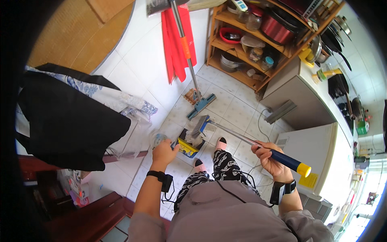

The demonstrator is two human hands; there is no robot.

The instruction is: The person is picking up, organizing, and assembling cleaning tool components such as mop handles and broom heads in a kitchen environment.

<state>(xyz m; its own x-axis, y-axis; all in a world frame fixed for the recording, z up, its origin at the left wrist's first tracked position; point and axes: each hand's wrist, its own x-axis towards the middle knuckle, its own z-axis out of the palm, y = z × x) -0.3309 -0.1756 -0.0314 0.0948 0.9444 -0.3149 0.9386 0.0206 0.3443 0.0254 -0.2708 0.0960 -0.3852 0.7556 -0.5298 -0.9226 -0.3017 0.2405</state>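
1 right hand [271, 164] tight round broom handle [287, 160], left hand [163, 153] round dustpan handle [174, 144], unreadable yellow label [308, 180] on white appliance [308, 149]

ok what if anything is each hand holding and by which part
Right hand: the broom, by the lower end of its blue grip. Left hand: the dustpan, apparently by its handle.

Broom grip [283, 157]: smooth plstc, slight gloss; its shaft [236, 134] thin shiny metal; dustpan [188, 149] hard smooth plstc. Mop pole [192, 74] metal, satin finish, mop head [202, 105] matt plstc. Floor tiles [226, 109] smooth w/ low sheen. Shelving rack [210, 40] wood; red pot [278, 27] on it v. glossy. Black cloth [72, 117] matt; trousers [227, 168] printed fabric, also matt
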